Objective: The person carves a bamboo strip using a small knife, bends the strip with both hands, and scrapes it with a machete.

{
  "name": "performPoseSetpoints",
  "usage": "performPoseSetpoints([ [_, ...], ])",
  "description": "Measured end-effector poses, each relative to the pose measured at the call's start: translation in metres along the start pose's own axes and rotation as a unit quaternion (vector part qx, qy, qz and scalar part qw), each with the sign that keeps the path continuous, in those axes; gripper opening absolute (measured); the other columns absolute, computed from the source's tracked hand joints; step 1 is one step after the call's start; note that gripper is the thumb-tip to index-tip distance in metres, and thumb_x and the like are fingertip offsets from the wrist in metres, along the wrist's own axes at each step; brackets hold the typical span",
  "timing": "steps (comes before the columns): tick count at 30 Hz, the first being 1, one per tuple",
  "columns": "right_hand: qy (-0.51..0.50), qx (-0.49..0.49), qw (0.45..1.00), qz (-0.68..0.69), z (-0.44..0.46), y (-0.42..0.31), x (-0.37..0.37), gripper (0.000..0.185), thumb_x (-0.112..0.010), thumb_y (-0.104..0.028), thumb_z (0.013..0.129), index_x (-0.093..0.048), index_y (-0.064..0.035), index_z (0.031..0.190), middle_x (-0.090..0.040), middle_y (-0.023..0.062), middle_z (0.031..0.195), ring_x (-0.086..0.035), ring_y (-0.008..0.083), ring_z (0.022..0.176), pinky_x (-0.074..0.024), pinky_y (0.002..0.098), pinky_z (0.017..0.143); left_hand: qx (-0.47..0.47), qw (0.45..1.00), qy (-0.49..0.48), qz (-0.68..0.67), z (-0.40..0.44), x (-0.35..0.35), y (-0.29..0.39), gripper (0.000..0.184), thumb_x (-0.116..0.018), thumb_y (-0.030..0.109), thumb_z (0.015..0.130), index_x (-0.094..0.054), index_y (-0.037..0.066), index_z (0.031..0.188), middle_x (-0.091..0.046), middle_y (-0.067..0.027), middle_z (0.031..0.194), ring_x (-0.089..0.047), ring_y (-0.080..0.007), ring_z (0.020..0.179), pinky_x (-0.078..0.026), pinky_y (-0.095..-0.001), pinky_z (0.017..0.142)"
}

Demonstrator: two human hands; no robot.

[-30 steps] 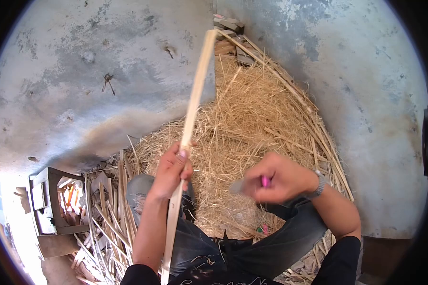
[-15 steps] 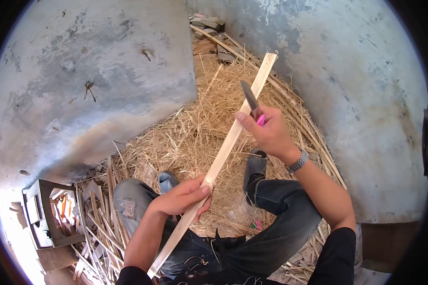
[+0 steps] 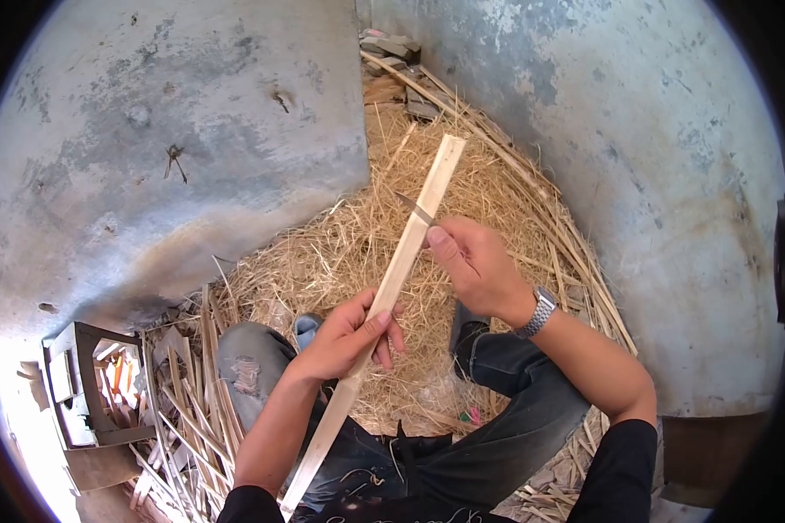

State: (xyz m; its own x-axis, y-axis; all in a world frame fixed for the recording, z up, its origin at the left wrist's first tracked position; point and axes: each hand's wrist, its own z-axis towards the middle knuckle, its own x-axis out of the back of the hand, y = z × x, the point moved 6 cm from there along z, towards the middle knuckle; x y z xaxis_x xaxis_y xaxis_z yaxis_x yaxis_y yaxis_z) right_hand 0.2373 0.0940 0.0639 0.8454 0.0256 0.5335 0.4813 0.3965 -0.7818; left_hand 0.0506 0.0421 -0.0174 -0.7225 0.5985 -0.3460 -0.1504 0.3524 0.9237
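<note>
Over straw [image 3: 314,257], left hand [image 3: 344,338] grips strip [image 3: 403,260] slanting away rightward, right hand [image 3: 481,266] grips knife [image 3: 417,209].

The right hand [image 3: 484,268] hides the handle of the knife [image 3: 415,209]; the left hand [image 3: 342,342] covers part of the wooden strip [image 3: 398,263]; a black object [image 3: 783,261] at right is cut off.

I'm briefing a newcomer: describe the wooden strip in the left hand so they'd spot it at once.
Find the grey wall on the right, then the bed of pale shavings beside it. Above these, the wooden strip slants through the left hand, the knife in the right hand crossing its upper part. Unlike the strips lying along the wall, it is held up and looks broader.
</note>
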Motion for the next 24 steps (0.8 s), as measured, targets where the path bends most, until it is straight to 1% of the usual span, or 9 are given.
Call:
performPoseSetpoints([
  [4, 0.02, 0.039, 0.998, -0.034, 0.001, -0.003, 0.004, 0.04, -0.051, -0.034, 0.105, -0.057, 0.0, 0.085, -0.056, 0.0148, 0.072, -0.055, 0.0316, 0.065, -0.0431, 0.0409, 0.062, 0.006, 0.998, 0.052, -0.035, -0.006, 0.009, 0.003, 0.034, -0.05, 0.03, 0.105, -0.048, 0.002, 0.126, -0.068, -0.0115, 0.084, -0.067, -0.0159, 0.059, -0.054, -0.0261, 0.054],
  [6, -0.065, -0.053, 0.996, -0.03, -0.005, -0.003, -0.002, 0.035, -0.05, -0.033, 0.106, -0.054, -0.0022, 0.089, -0.057, 0.0157, 0.07, -0.057, 0.035, 0.063, -0.0437, 0.0435, 0.06, -0.002, 0.997, 0.073, -0.024, -0.01, 0.012, 0.011, 0.029, -0.048, 0.025, 0.103, -0.05, 0.004, 0.122, -0.061, -0.008, 0.071, -0.06, -0.0152, 0.051, -0.05, -0.0255, 0.048],
  [7, -0.067, -0.052, 0.996, -0.03, -0.008, -0.003, -0.004, 0.035, -0.05, -0.033, 0.106, -0.054, -0.0022, 0.089, -0.057, 0.0157, 0.07, -0.057, 0.035, 0.063, -0.0437, 0.0435, 0.06, -0.002, 0.997, 0.074, -0.025, -0.01, 0.01, 0.012, 0.029, -0.048, 0.025, 0.103, -0.05, 0.004, 0.122, -0.061, -0.008, 0.071, -0.06, -0.0152, 0.051, -0.05, -0.0255, 0.048],
  [9, -0.12, -0.002, 0.991, -0.062, -0.016, -0.008, -0.017, 0.032, -0.053, -0.035, 0.104, -0.055, -0.0053, 0.093, -0.058, 0.0162, 0.064, -0.059, 0.039, 0.059, -0.0447, 0.0467, 0.055, -0.001, 0.995, 0.096, -0.013, -0.009, 0.008, 0.013, 0.028, -0.044, 0.03, 0.107, -0.051, 0.005, 0.117, -0.048, -0.0026, 0.059, -0.049, -0.013, 0.042, -0.043, -0.0242, 0.042],
  [13, -0.18, -0.002, 0.974, -0.136, -0.027, -0.017, -0.037, 0.034, -0.054, -0.04, 0.103, -0.057, -0.0077, 0.091, -0.058, 0.0165, 0.058, -0.06, 0.041, 0.054, -0.0452, 0.0493, 0.05, -0.003, 0.998, 0.056, -0.034, -0.01, 0.003, 0.002, 0.031, -0.034, 0.031, 0.112, -0.049, 0.005, 0.109, -0.037, 0.0026, 0.057, -0.04, -0.0097, 0.039, -0.036, -0.0235, 0.038],
  [15, -0.171, 0.015, 0.959, -0.225, -0.026, -0.013, -0.04, 0.039, -0.054, -0.045, 0.102, -0.059, -0.0087, 0.089, -0.058, 0.017, 0.056, -0.06, 0.0407, 0.052, -0.0466, 0.0506, 0.049, 0.018, 0.998, 0.055, -0.033, -0.011, 0.002, -0.001, 0.034, -0.031, 0.035, 0.113, -0.046, 0.007, 0.1, -0.034, 0.0031, 0.055, -0.036, -0.0082, 0.038, -0.032, -0.0239, 0.036],
  [19, -0.159, 0.004, 0.948, -0.274, -0.017, -0.005, -0.031, 0.043, -0.052, -0.047, 0.102, -0.061, -0.0084, 0.085, -0.057, 0.0169, 0.056, -0.061, 0.0397, 0.052, -0.0471, 0.0505, 0.049, 0.029, 0.997, 0.067, 0.0, -0.01, 0.006, 0.002, 0.033, -0.033, 0.035, 0.113, -0.045, 0.008, 0.098, -0.034, 0.003, 0.056, -0.036, -0.0078, 0.039, -0.031, -0.0238, 0.037],
  [21, -0.071, 0.005, 0.967, -0.243, -0.014, 0.0, -0.021, 0.045, -0.05, -0.047, 0.104, -0.061, -0.0082, 0.082, -0.057, 0.0169, 0.055, -0.061, 0.0395, 0.052, -0.0468, 0.0504, 0.049, 0.036, 0.997, 0.064, -0.018, -0.01, 0.005, 0.004, 0.032, -0.035, 0.033, 0.113, -0.046, 0.007, 0.096, -0.035, 0.0031, 0.056, -0.035, -0.0076, 0.039, -0.03, -0.0235, 0.037],
  [24, 0.055, -0.082, 0.974, -0.204, 0.014, 0.026, 0.037, 0.048, -0.046, -0.044, 0.107, -0.059, -0.0059, 0.08, -0.054, 0.0138, 0.052, -0.054, 0.0328, 0.046, -0.0411, 0.0459, 0.047, 0.062, 0.997, 0.04, -0.009, -0.019, -0.002, -0.007, 0.032, -0.035, 0.032, 0.113, -0.046, 0.007, 0.095, -0.035, 0.0034, 0.056, -0.035, -0.0072, 0.04, -0.03, -0.0235, 0.037],
])
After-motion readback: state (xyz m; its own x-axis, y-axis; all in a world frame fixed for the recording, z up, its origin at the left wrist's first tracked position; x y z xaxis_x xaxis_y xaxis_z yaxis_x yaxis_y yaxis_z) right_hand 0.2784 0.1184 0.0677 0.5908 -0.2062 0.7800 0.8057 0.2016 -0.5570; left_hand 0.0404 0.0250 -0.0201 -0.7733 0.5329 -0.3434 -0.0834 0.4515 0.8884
